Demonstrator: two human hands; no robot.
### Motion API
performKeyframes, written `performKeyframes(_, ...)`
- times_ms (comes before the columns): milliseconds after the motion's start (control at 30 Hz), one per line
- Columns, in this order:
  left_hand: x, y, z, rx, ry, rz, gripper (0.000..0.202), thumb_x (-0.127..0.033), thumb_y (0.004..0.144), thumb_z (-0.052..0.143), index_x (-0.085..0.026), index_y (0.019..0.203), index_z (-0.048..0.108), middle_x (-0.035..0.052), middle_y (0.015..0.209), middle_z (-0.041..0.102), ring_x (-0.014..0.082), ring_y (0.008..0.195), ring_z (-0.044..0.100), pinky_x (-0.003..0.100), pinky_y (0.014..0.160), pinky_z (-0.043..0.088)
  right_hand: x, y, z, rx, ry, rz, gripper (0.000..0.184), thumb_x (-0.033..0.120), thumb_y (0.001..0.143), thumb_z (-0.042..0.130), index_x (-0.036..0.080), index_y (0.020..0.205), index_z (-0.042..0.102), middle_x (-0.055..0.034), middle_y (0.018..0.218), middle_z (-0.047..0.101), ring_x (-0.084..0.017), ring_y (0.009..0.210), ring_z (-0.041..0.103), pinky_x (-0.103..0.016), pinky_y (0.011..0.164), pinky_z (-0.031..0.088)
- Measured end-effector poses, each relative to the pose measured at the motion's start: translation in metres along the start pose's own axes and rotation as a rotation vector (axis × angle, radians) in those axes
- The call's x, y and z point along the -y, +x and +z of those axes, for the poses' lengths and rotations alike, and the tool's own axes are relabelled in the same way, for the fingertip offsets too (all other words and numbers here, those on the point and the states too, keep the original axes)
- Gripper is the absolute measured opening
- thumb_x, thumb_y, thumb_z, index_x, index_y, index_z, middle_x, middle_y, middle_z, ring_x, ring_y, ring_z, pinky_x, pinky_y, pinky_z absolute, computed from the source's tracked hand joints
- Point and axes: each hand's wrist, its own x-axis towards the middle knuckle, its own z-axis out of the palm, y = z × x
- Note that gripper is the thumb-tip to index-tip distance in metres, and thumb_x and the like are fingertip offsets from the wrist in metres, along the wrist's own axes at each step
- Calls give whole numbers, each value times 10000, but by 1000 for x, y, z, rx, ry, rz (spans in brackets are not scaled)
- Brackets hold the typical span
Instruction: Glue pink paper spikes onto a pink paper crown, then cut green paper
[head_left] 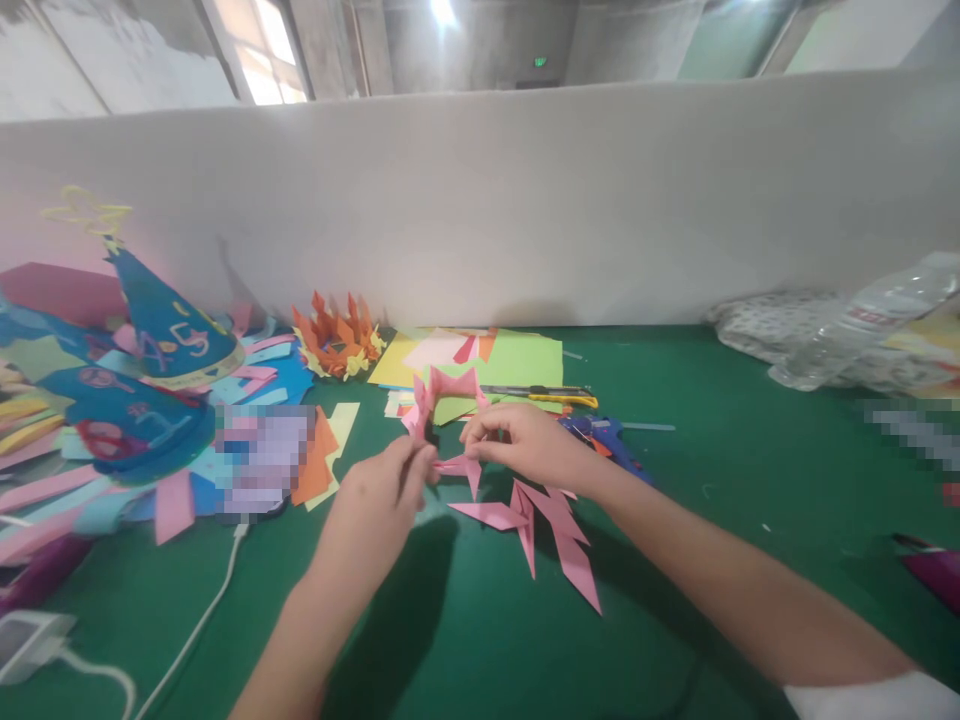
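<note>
Smooth green tabletop point(750, 450) with a plain, pale matte wall point(600, 220) right behind it. Left hand point(382, 495) has its thumb and fingertips pinched together on the near edge of a pink paper crown point(454, 380), and the right hand point(532, 440) is pinching that same edge just beside it, fingers curled in. Crown's sitting mid-table, all crisp folds and sharp little peaks; the hands hide part of it, so can't tell if the loop is closed.

Just below the right hand there's a loose bunch of pink folded pieces point(577, 575), long, flat and pointy like blades. Past the crown you've got flat yellow and green paper sheets point(525, 350), a slim yellow-and-black cutter point(562, 395), and a blue plastic glue gun point(619, 440) partly behind the right forearm.

Further left: a spiky orange crown point(337, 345) with yellow bits round the bottom, then two blue cone hats point(176, 330) with fringes of paper strips, and a skinny white cable point(225, 575) snaking toward the near edge. Far right, a clear, shiny plastic bottle point(862, 320) leans over beside a crumpled patterned cloth point(765, 325).
</note>
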Motion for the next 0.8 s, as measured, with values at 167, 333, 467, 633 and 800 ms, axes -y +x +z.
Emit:
performKeyframes(167,38,-1,0,304,-369,-347,382,-492,849,409,-154,847,587,50,640,671,126,413,543,223,429,406,-6,2,5,90,27,53,169,253,761,577,193,623,653,-11,697,688,-139,619,593,-250,567,379)
performKeyframes(333,44,0,15,434,-777,-537,380,-433,814,534,-119,1028,546,133,846,704,97,477,571,198,458,442,-18,10,7,75,40,33,153,230,749,563,185,644,665,10,649,663,-124,603,579,-234,554,380)
performKeyframes(467,35,3,23,405,-1077,-582,293,-294,773,634,-144,1016,570,165,1107,635,89,580,600,188,497,469,-25,16,0,116,207,72,141,278,750,580,175,714,671,4,665,652,-128,635,588,-246,609,429)
performKeyframes(633,33,19,39,220,-1372,-721,162,-241,763,654,-131,867,596,104,1059,613,9,504,498,97,374,368,-30,21,-12,123,415,150,171,327,731,634,158,700,635,9,674,621,-108,647,577,-254,672,456)
performKeyframes(800,33,36,49,54,-1473,-646,181,-277,776,645,-128,858,584,5,795,557,-13,470,445,64,348,308,-40,24,-18,138,505,89,217,368,735,640,154,696,631,24,655,581,-83,623,540,-230,648,437)
